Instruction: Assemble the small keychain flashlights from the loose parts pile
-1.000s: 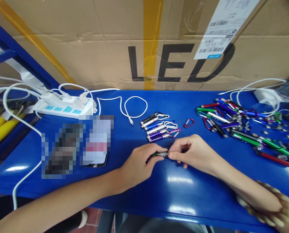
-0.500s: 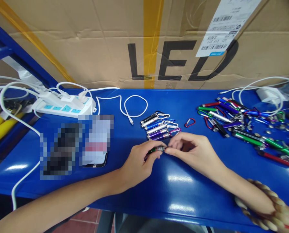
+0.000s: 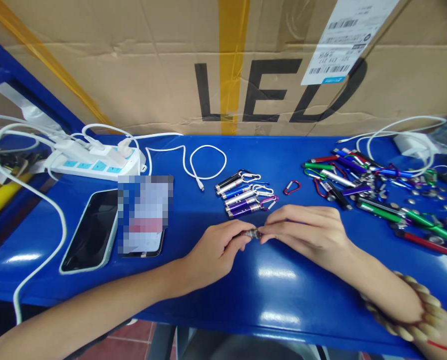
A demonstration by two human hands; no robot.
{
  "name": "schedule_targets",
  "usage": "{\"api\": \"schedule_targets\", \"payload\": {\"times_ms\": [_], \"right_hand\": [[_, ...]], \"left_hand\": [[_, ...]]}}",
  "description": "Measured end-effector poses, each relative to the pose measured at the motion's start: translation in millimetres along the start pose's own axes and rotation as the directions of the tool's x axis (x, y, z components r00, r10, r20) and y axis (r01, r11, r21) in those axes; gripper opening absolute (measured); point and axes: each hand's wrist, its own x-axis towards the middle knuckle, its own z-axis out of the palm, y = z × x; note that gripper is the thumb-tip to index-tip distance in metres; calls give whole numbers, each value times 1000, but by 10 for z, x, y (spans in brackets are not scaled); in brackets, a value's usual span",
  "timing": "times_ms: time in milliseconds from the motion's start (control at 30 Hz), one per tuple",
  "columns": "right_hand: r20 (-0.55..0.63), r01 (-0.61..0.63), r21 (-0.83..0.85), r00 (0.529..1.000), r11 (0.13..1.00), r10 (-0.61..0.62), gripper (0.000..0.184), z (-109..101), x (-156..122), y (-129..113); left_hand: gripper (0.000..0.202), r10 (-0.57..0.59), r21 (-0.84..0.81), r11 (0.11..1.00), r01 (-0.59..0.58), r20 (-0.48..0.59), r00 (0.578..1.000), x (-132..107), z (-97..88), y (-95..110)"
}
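Spanning the view, the glossy blue metal tabletop (image 3: pixel 96 295) bears both forearms, likely for steadiness; the left hand (image 3: pixel 213 252) and right hand (image 3: pixel 309 234) meet just before a tidy row of small coloured keychain torches (image 3: pixel 242 195), fingers clamped on opposite ends of one small silver-collared torch (image 3: pixel 252 234).

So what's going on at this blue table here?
A person holds a small keychain flashlight in both hands at the blue table: the left hand grips its body, the right hand pinches its silver end. Behind lies a neat row of flashlights with carabiner clips, a loose red carabiner beside it, and a jumbled pile of more at the right. A phone and power strip sit at the left.
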Motion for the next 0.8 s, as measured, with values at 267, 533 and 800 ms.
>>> {"api": "schedule_targets", "payload": {"times_ms": [267,533,800], "right_hand": [[95,-196,216,979,957,180,16,79,19,17],[229,-535,435,843,724,486,20,114,116,-72],[247,-623,521,764,584,596,24,173,92,-130]], "left_hand": [[12,-43,-18,999,43,20,999,-20,1,-8],[10,29,-10,1000,-30,-36,999,-26,29,-49],[11,70,-55,995,-78,-143,987,-28,44,-54]]}}
